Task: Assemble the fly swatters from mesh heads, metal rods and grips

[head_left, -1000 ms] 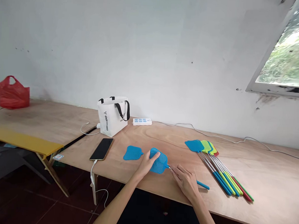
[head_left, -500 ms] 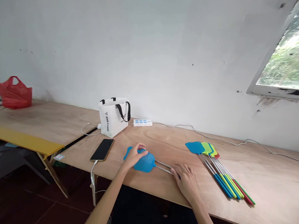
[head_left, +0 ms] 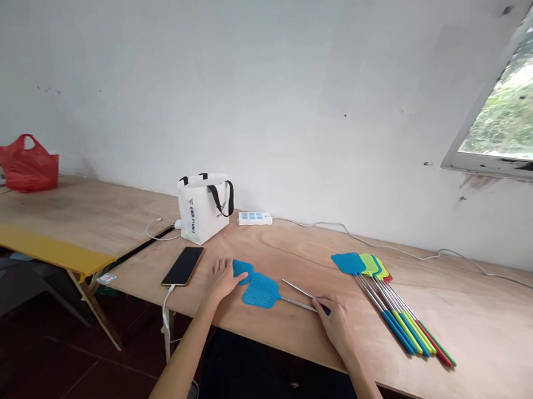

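Note:
My left hand (head_left: 223, 278) is closed on the left edge of a blue mesh fly swatter head (head_left: 242, 272), its thumb resting over the front. A second blue fly swatter (head_left: 261, 291) lies flat just right of it, its silver shaft running toward my right hand (head_left: 334, 320). Between my right thumb and fingers is a thin silver fly swatter rod (head_left: 298, 289) with a bare tip pointing left. A dark blue handle end shows by those fingers; the rest of it is hidden under the hand.
Right of my hands lies a fanned row of fly swatters (head_left: 388, 301) in blue, yellow-green and red. A phone (head_left: 183, 266) on a white cable is at the left. Behind stand a white bag (head_left: 206, 211) and a power strip (head_left: 255, 218); farther left, a red bag (head_left: 29, 166).
My left hand has shifted left to the farther blue head, which now lies more apart from the nearer one. The rod in my right hand shows a free tip, angled away from the other shaft.

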`<act>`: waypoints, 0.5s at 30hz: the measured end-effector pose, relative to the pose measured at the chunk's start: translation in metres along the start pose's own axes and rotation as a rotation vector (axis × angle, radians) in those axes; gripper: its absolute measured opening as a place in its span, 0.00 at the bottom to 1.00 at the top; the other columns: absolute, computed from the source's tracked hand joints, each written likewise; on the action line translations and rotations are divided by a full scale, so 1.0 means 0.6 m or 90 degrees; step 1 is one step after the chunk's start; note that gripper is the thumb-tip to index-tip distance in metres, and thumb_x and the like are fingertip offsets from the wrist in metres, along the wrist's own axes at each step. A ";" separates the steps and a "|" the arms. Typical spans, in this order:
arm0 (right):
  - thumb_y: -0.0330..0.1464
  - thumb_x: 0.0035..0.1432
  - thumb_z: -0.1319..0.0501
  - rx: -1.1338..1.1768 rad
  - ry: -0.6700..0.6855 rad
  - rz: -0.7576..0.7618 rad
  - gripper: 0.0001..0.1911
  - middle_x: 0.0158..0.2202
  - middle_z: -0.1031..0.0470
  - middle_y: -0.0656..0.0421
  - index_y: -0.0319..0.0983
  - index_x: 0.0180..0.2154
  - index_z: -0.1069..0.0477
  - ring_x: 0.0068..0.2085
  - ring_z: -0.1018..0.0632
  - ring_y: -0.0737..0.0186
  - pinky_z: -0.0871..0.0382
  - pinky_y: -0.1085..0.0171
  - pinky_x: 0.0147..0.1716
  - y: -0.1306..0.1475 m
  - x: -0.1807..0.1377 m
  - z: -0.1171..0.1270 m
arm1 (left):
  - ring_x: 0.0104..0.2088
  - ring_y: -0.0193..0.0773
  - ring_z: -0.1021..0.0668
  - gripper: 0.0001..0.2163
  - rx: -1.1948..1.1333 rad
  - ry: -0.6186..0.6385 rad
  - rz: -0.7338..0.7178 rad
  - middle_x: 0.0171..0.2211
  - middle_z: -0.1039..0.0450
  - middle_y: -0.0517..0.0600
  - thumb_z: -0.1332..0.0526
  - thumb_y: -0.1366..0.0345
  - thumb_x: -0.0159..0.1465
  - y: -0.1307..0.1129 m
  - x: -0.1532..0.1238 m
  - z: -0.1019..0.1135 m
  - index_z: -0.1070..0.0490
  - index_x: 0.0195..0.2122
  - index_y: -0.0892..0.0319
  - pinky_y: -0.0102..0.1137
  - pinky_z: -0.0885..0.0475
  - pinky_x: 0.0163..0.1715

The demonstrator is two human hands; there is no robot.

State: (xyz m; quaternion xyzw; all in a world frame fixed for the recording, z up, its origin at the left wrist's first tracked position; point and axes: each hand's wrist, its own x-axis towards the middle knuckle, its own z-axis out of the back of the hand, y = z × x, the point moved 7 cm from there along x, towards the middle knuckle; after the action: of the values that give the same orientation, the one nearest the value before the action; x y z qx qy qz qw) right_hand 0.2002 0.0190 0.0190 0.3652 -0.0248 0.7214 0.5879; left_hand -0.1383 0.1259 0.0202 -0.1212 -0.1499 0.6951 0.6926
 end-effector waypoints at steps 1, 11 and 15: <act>0.43 0.71 0.49 0.008 -0.007 -0.007 0.20 0.38 0.19 0.56 0.46 0.38 0.20 0.41 0.20 0.55 0.29 0.58 0.42 -0.005 0.001 0.000 | 0.68 0.65 0.43 0.37 0.005 -0.003 -0.005 0.68 0.45 0.69 0.48 0.44 0.65 0.000 0.001 0.001 0.45 0.67 0.68 0.51 0.45 0.62; 0.46 0.69 0.49 -0.109 -0.036 -0.102 0.21 0.38 0.23 0.55 0.47 0.35 0.21 0.43 0.23 0.50 0.35 0.55 0.39 -0.025 -0.008 0.010 | 0.62 0.64 0.32 0.35 0.016 -0.050 0.032 0.63 0.35 0.69 0.39 0.48 0.61 0.017 -0.002 0.028 0.40 0.64 0.65 0.45 0.37 0.55; 0.43 0.71 0.53 -0.089 -0.031 -0.088 0.24 0.37 0.23 0.55 0.45 0.33 0.23 0.42 0.24 0.52 0.36 0.56 0.39 -0.021 -0.008 0.008 | 0.61 0.60 0.30 0.34 -0.012 -0.026 0.017 0.62 0.32 0.64 0.35 0.50 0.59 0.026 -0.002 0.032 0.38 0.63 0.60 0.41 0.36 0.54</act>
State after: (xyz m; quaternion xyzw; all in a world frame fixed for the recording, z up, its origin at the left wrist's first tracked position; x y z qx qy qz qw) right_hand 0.2136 0.0168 0.0150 0.3417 -0.0643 0.6663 0.6597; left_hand -0.1602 0.1241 0.0321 -0.1154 -0.1687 0.7050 0.6791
